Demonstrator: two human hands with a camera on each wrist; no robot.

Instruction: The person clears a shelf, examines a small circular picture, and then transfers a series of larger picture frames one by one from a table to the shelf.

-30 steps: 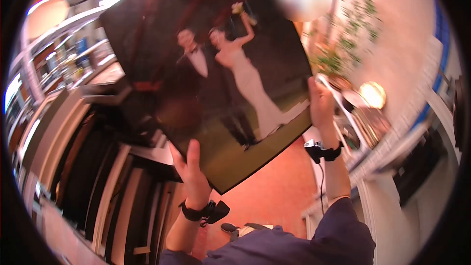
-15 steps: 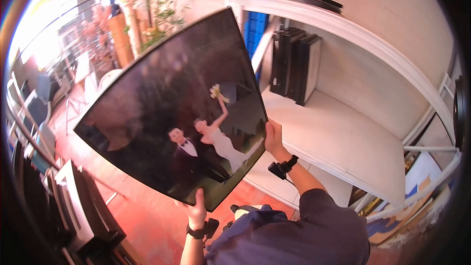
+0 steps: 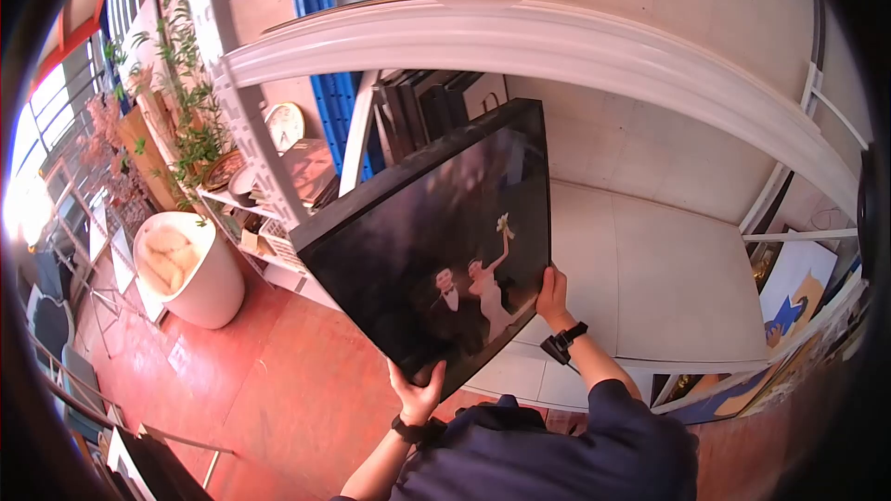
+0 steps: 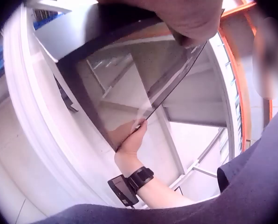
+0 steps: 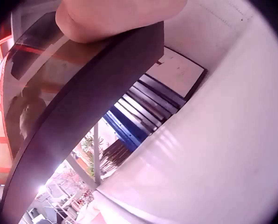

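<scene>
A large dark-edged framed photo point(image 3: 422, 264) of a couple in wedding clothes is held up, tilted, with its glossy front towards the head camera. My left hand point(image 3: 419, 394) grips its lower left edge, thumb on the front face and fingers hidden behind. On the right edge near the lower corner, my right hand point(image 3: 553, 295) holds it. The photo's thick dark side point(image 5: 90, 86) shows in the right wrist view. Its upper part overlaps the white shelf board point(image 3: 668, 269) in the head view.
Several dark frames point(image 3: 408, 116) stand upright at the shelf's left end. A thick white beam point(image 3: 557, 46) crosses above the shelf. To the left are a white tub chair point(image 3: 218, 288), leafy plants point(image 3: 190, 97) and a round clock point(image 3: 285, 126). A colourful picture point(image 3: 798, 288) leans at the right.
The view has swung right, from the racks towards the white shelf. The framed photo has come round with both hands to the shelf front, its thick top edge now showing. Both hands keep hold.
</scene>
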